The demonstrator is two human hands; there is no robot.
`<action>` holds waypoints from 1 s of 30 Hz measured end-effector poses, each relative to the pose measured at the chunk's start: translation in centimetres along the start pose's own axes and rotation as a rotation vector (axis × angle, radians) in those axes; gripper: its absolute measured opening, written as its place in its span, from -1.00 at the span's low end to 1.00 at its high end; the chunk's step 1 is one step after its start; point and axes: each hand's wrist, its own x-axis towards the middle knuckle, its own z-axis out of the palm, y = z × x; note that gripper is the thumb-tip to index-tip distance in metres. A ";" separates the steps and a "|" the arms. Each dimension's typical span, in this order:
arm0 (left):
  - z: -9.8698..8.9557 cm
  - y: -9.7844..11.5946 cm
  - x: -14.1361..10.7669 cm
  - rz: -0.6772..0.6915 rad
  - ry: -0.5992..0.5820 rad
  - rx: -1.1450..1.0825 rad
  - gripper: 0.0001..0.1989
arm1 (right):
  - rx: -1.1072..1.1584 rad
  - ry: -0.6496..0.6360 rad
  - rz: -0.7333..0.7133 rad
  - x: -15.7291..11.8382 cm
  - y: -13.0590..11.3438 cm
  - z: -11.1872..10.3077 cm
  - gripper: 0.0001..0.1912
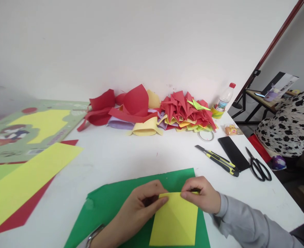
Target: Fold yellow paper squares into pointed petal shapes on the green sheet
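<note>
While the left hand [138,201] pinches its far-left corner and the right hand [203,195] its far edge farther right, the yellow paper [176,222] lies over a green sheet [110,198] on the near worktop [131,155]; aligning edges before pressing should keep creases true.

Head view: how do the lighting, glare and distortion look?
Head view: soft light, no strong glare on the yellow square; head view: the white wall dims toward the left edge; head view: the patterned garment at right looks stretched, perhaps by the lens.
</note>
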 end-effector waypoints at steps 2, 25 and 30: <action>0.1 0.1 0.0 0.007 -0.001 -0.016 -0.75 | -0.041 0.008 -0.022 0.0 -0.1 0.1 -0.70; 0.4 -0.1 0.0 -0.032 0.222 0.079 -0.54 | -0.063 0.058 0.041 0.1 0.5 -0.2 -0.68; 0.9 -0.3 0.0 -0.053 0.054 0.004 -0.59 | 0.004 0.112 0.114 0.2 0.1 0.1 -0.62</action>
